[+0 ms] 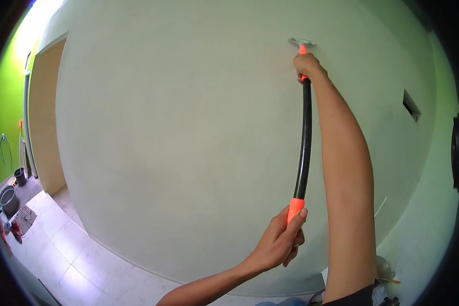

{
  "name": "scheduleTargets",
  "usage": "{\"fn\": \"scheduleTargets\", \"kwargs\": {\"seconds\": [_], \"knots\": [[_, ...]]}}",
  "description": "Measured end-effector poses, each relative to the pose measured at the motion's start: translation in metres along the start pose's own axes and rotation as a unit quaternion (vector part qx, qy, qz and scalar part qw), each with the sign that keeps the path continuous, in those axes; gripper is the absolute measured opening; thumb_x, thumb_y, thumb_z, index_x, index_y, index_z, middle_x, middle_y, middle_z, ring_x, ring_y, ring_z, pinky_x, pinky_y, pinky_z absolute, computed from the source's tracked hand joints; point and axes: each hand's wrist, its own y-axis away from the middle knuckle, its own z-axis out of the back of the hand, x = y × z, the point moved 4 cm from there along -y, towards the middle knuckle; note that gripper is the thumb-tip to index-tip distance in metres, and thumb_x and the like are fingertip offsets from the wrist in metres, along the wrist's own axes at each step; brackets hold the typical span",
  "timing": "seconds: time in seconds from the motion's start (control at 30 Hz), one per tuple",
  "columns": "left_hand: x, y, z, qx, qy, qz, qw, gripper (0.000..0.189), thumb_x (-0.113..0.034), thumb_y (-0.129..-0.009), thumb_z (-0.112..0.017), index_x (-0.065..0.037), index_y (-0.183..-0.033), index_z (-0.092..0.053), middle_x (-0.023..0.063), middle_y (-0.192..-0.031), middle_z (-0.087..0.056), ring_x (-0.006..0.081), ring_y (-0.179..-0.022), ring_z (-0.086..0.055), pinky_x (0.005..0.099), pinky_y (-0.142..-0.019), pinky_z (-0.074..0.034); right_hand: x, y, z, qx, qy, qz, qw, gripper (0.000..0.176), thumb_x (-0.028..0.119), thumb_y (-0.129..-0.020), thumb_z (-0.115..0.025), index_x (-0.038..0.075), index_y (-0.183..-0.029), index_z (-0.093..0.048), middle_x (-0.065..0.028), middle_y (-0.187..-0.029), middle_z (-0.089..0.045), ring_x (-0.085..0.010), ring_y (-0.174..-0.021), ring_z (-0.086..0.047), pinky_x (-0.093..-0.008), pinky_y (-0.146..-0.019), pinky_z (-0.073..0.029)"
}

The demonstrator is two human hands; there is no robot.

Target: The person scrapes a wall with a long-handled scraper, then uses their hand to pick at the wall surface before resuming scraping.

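A long-handled scraper [305, 137] stands nearly upright in front of the pale grey-green wall [188, 117]. Its shaft is black, with an orange grip at the bottom and an orange neck at the top. My right hand [308, 65] is wrapped round the neck, just below the flat metal head [302, 42], which is up at the wall surface. Lower down, my left hand [281, 238] closes around the bottom grip, its thumb lying along the orange part.
A recessed wall box [411, 106] is on the right. To the left are a doorway [47, 117], white floor tiles [79, 265], a grey bucket [8, 200], a small dark bucket [20, 177] and a striped mat [23, 220]. Several items lie low at the right, partly behind my arm.
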Motion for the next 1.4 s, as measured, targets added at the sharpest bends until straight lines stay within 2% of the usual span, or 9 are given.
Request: {"fn": "scheduleTargets", "kwargs": {"seconds": [0.33,0.63,0.83,1.0,1.1,1.2,1.3,1.33,1.4], "knots": [[0.041,0.050,0.018,-0.039,-0.003,0.033,0.999,0.040,-0.048,-0.112,-0.042,-0.009,-0.103,-0.043,-0.0007,-0.058,-0.039,0.0098,-0.036,-0.037,0.0269,-0.035,-0.033,-0.032,0.032,-0.044,0.077,0.038,-0.024,0.996,0.040,0.032,-0.106,-0.044,-0.004,-0.096,-0.058,-0.0132,-0.069,-0.063,-0.0248,-0.050,-0.062,-0.0389,-0.051,-0.054],[0.040,0.066,0.025,-0.059,-0.011,0.029,0.998,0.040,-0.047,-0.112,-0.042,-0.008,-0.101,-0.043,-0.0006,-0.058,-0.038,0.0101,-0.037,-0.038,0.0275,-0.035,-0.033,-0.021,0.083,-0.044,0.027,-0.012,-0.050,0.998,0.039,0.031,-0.106,-0.042,-0.003,-0.096,-0.059,-0.0109,-0.067,-0.061,-0.0234,-0.051,-0.061,-0.0385,-0.051,-0.054],[0.025,0.020,0.029,-0.058,-0.031,-0.002,0.998,0.041,-0.049,-0.111,-0.044,-0.009,-0.100,-0.043,-0.0012,-0.061,-0.039,0.0093,-0.039,-0.038,0.0274,-0.035,-0.033,-0.003,0.024,-0.033,0.012,-0.035,-0.009,0.999,0.044,0.036,-0.106,-0.044,-0.002,-0.089,-0.059,-0.0120,-0.062,-0.061,-0.0243,-0.051,-0.064,-0.0381,-0.050,-0.055],[0.069,0.048,0.062,-0.120,-0.074,0.037,0.989,0.040,-0.047,-0.111,-0.044,-0.010,-0.097,-0.045,-0.0012,-0.063,-0.041,0.0077,-0.041,-0.036,0.0268,-0.035,-0.033,-0.047,0.039,-0.080,-0.030,-0.022,0.011,0.999,0.048,0.036,-0.106,-0.042,-0.003,-0.089,-0.065,-0.0177,-0.071,-0.070,-0.0308,-0.058,-0.072,-0.0435,-0.059,-0.061],[0.134,0.096,0.071,-0.158,-0.037,0.075,0.984,0.039,-0.048,-0.110,-0.046,-0.012,-0.095,-0.047,-0.0042,-0.061,-0.041,0.0043,-0.043,-0.035,0.0238,-0.037,-0.030,-0.076,0.141,-0.106,-0.013,-0.039,-0.016,0.999,0.052,0.040,-0.106,-0.046,-0.006,-0.089,-0.067,-0.0244,-0.080,-0.073,-0.0377,-0.077,-0.076,-0.0484,-0.068,-0.063],[0.202,0.155,0.079,-0.172,-0.050,0.101,0.979,0.044,-0.045,-0.111,-0.045,-0.010,-0.085,-0.047,-0.0008,-0.056,-0.045,0.0080,-0.040,-0.042,0.0258,-0.036,-0.034,-0.150,0.216,-0.162,0.038,-0.072,-0.040,0.996,0.053,0.038,-0.108,-0.046,-0.006,-0.084,-0.063,-0.0224,-0.066,-0.068,-0.0355,-0.047,-0.068,-0.0439,-0.045,-0.059],[0.267,0.240,0.081,-0.193,-0.038,0.183,0.963,0.044,-0.041,-0.111,-0.047,-0.008,-0.083,-0.051,0.0030,-0.056,-0.050,0.0130,-0.043,-0.050,0.0319,-0.040,-0.041,-0.238,0.324,-0.200,0.030,-0.019,-0.004,0.999,0.048,0.042,-0.106,-0.052,-0.006,-0.101,-0.057,-0.0213,-0.073,-0.069,-0.0365,-0.058,-0.071,-0.0469,-0.054,-0.059],[0.337,0.280,0.109,-0.243,-0.028,0.187,0.951,0.046,-0.043,-0.111,-0.045,-0.008,-0.084,-0.053,0.0056,-0.060,-0.054,0.0127,-0.046,-0.051,0.0318,-0.042,-0.040,-0.263,0.372,-0.206,0.026,-0.048,0.000,0.998,0.044,0.041,-0.105,-0.055,-0.003,-0.104,-0.055,-0.0207,-0.076,-0.069,-0.0383,-0.063,-0.071,-0.0477,-0.058,-0.058],[0.336,0.334,0.101,-0.277,-0.165,0.126,0.938,0.053,-0.054,-0.107,-0.049,-0.013,-0.074,-0.049,-0.0019,-0.053,-0.045,0.0099,-0.039,-0.039,0.0296,-0.034,-0.030,-0.253,0.471,-0.162,0.136,-0.225,-0.165,0.951,0.037,0.035,-0.106,-0.057,0.001,-0.115,-0.046,-0.0114,-0.067,-0.064,-0.0261,-0.050,-0.066,-0.0416,-0.047,-0.054]]}}
